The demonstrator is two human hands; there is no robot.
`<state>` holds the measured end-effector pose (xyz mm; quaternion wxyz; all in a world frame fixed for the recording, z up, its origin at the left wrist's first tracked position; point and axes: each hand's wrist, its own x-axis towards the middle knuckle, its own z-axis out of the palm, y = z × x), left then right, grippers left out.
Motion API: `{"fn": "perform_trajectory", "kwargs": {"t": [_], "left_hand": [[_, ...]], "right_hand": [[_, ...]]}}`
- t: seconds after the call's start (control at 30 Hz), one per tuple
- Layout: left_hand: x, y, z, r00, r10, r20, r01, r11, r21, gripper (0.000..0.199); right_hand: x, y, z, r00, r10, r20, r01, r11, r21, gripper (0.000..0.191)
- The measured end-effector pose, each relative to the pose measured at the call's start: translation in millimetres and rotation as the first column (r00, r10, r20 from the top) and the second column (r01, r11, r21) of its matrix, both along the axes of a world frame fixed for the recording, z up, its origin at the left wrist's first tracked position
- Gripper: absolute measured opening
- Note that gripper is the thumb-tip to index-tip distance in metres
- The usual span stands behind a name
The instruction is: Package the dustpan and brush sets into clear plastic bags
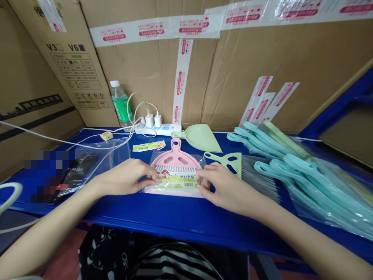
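Note:
In front of me lies a pink dustpan and brush set [175,155] in a clear plastic bag, its handle pointing away. A printed paper label [177,179] with mushroom pictures lies across the white bristles. My left hand [128,177] pinches the label's left end, thumb and fingers closed. At the opposite end, my right hand [217,181] is closed on the label with curled fingers. Whether some of the bag is also in either pinch, I cannot tell. Just right of my right hand is a green brush [225,160] with grey bristles. A green dustpan [201,138] lies behind it.
Several bagged turquoise dustpan sets [309,182] are piled on the right. Another label [149,146] lies behind the pink set. At the back stand a power strip [167,129] with chargers and a bottle [121,105]. White cables and clear plastic [110,155] are on the left.

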<state>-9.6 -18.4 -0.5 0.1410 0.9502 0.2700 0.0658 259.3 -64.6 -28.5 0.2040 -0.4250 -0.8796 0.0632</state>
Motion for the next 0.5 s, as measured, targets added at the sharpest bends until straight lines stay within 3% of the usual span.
{"fn": "perform_trajectory", "kwargs": {"t": [0.17,0.5], "left_hand": [[1,11,-7.0,0.997,0.004,0.071,0.004,0.993,-0.117,0.019],[5,5,-21.2,0.988,0.126,0.093,-0.124,0.992,-0.03,0.01]], "right_hand": [[2,1,-6.0,0.995,-0.023,-0.098,0.02,0.999,-0.035,0.019],[-5,0,-19.8,0.985,-0.083,-0.149,0.087,0.996,0.023,0.023]]}}
